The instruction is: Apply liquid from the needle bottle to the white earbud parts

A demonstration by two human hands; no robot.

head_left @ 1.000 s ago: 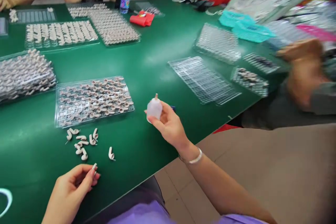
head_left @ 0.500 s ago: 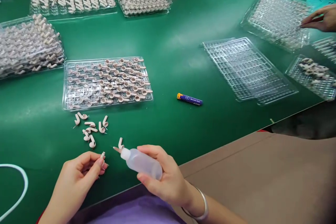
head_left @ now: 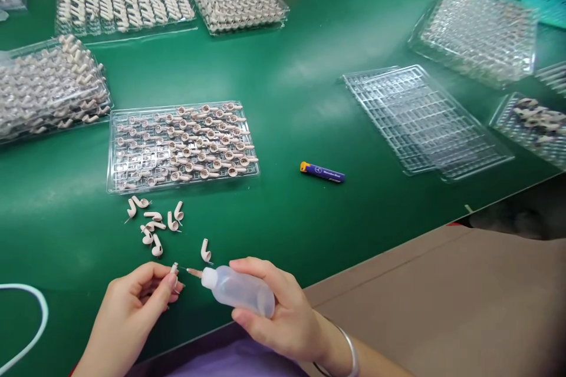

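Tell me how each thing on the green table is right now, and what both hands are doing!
Left hand: pinching a small beige piece.
Right hand: gripping the squeeze bottle.
Squeeze bottle: lying sideways, nozzle aimed at the pinched piece.
Near tray: partly filled.
Clear tray: holds no pieces.
Loose pieces: scattered on the table.
Lighter: lying flat, untouched.

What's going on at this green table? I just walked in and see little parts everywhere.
A person sits at the green table. The right hand holds a small squeeze bottle on its side, nozzle pointed at a small pale part pinched in the left hand. More loose parts lie just beyond, near a clear tray partly filled with them. A lighter lies to the right.
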